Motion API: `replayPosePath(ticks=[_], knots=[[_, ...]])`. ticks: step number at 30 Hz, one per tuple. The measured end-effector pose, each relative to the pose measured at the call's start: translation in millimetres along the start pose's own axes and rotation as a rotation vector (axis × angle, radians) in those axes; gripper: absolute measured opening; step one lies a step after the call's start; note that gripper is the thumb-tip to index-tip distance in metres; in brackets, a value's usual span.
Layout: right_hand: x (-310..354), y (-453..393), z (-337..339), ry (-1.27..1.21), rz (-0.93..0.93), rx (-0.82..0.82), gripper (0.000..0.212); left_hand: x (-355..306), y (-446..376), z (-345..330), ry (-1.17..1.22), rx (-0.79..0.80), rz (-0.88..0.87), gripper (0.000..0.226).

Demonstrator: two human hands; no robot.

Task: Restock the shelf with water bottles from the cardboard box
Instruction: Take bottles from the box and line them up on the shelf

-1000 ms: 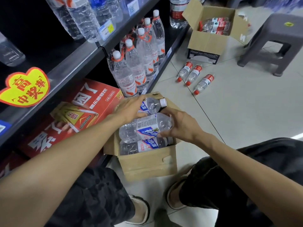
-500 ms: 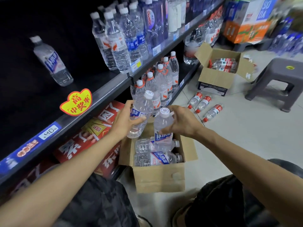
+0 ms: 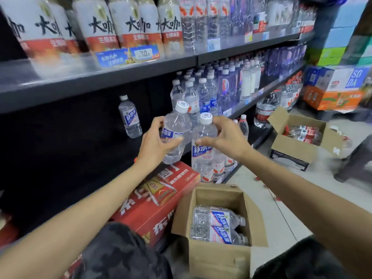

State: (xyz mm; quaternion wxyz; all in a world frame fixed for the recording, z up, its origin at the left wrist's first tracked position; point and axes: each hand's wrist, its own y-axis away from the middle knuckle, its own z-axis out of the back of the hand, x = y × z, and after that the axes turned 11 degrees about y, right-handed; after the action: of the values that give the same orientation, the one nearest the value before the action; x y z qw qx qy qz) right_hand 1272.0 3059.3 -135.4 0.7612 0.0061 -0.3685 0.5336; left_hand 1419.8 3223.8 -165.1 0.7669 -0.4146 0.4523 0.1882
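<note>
My left hand [image 3: 155, 144] grips a clear blue-labelled water bottle [image 3: 176, 127], tilted slightly, in front of the dark middle shelf [image 3: 80, 141]. My right hand [image 3: 225, 137] holds a second bottle of the same kind [image 3: 202, 156] upright by its upper part, just right of the first. One matching bottle [image 3: 129, 117] stands alone on that shelf. Below, the open cardboard box [image 3: 221, 256] on the floor holds two more bottles [image 3: 218, 226] lying on their sides.
Rows of other water bottles [image 3: 203, 93] fill the shelf to the right. Big white-labelled bottles [image 3: 104, 27] stand on the shelf above. Red cartons [image 3: 161, 200] sit on the bottom shelf by my knee. A second open box [image 3: 298, 141] and a grey stool [image 3: 356, 160] stand on the floor at right.
Both hands took a bottle out of the box and have raised them from box height up to the middle shelf. My view has lifted towards the shelves.
</note>
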Motion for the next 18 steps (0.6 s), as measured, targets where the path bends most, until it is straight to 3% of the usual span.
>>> replayPosePath(ticks=[9,13,18], knots=[[70.9,-76.8,-16.2,-0.063,0.147,-0.103,0.063,-13.1,-28.1,85.3,-0.111,-0.216,-0.113,0.066],[95.6,-94.5,-45.5,-0.130,0.186,-0.084,0.065,6.1,-24.1,121.6,-0.188,-0.251,-0.057,0.070],[114.0,-110.6,-92.9,-0.205,0.169,0.042,0.065,38.5,-7.7,157.9,-0.230,-0.404,0.067,0.070]])
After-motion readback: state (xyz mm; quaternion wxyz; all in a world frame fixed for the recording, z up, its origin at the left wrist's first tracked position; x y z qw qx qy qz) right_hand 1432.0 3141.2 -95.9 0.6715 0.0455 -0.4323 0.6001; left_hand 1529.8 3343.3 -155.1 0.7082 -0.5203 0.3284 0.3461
